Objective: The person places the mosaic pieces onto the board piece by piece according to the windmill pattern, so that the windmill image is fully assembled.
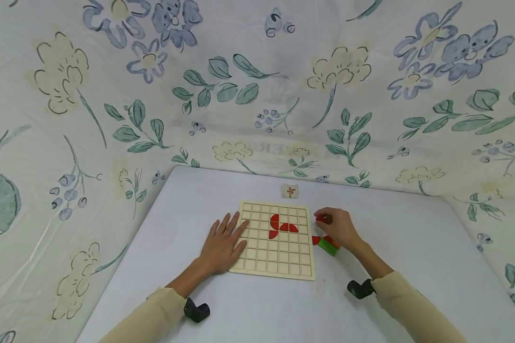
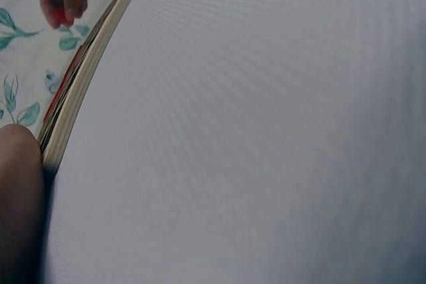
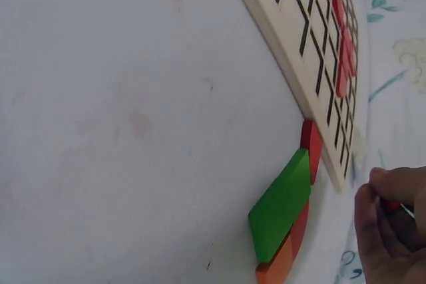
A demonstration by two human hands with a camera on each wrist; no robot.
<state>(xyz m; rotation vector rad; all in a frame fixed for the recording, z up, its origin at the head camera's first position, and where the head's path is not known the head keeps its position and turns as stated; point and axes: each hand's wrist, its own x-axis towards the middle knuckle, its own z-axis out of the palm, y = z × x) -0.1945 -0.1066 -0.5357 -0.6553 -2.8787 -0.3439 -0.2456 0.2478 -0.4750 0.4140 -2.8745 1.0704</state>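
Observation:
A square wooden grid board (image 1: 257, 261) lies on the white table. My left hand (image 1: 222, 247) rests on its left edge with the fingers spread. Several red quarter-circle pieces (image 1: 275, 221) sit in cells near the board's middle. Just off the board's right edge, my right hand (image 1: 338, 227) pinches a small red piece (image 3: 391, 203) between thumb and fingers, which hide most of it. Below that hand lie a green block (image 3: 283, 207), a red piece (image 3: 311, 144) touching or nearly touching the board, an orange piece (image 3: 276, 264) and another red piece (image 3: 301, 227).
A small card (image 1: 289, 191) with a red pattern on a grid lies beyond the board. Black wrist cameras (image 1: 196, 310) hang at both sleeves. Floral cloth (image 1: 283, 95) rises behind the table (image 1: 395, 228) and along its sides.

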